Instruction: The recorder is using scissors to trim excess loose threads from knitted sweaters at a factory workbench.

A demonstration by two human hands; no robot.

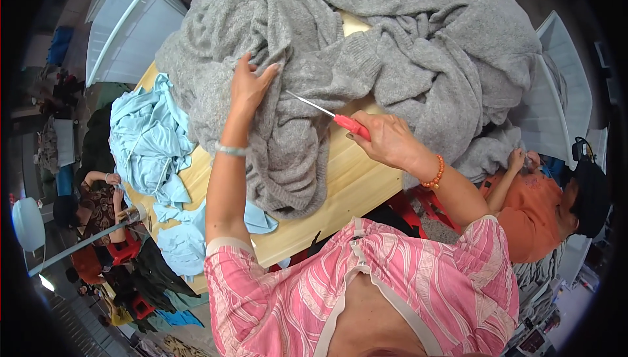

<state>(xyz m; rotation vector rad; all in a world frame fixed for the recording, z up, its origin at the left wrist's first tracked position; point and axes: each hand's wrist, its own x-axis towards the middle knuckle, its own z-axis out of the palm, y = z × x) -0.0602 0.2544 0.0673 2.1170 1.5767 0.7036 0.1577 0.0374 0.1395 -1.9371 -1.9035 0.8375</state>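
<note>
In my right hand (386,138) is a red-handled awl (351,125), its thin metal shaft pointing up and left to the grey cloth. My left hand (252,85) lies on a heap of grey knitted garments (288,154), thumb and forefinger apart. Its other fingers are partly hidden. The awl's tip is just right of this hand, against or close over the knit; I cannot tell which. A ribbed edge (363,56) of one garment shows above the awl. More grey knitwear (425,76) is piled to the right.
Light blue garments (147,138) lie at the left of the wooden table (353,170). White plastic bins (131,30) stand at the far left, with another bin (556,95) at the right. A person in orange (530,213) sits close on the right; another person (91,206) works at the left.
</note>
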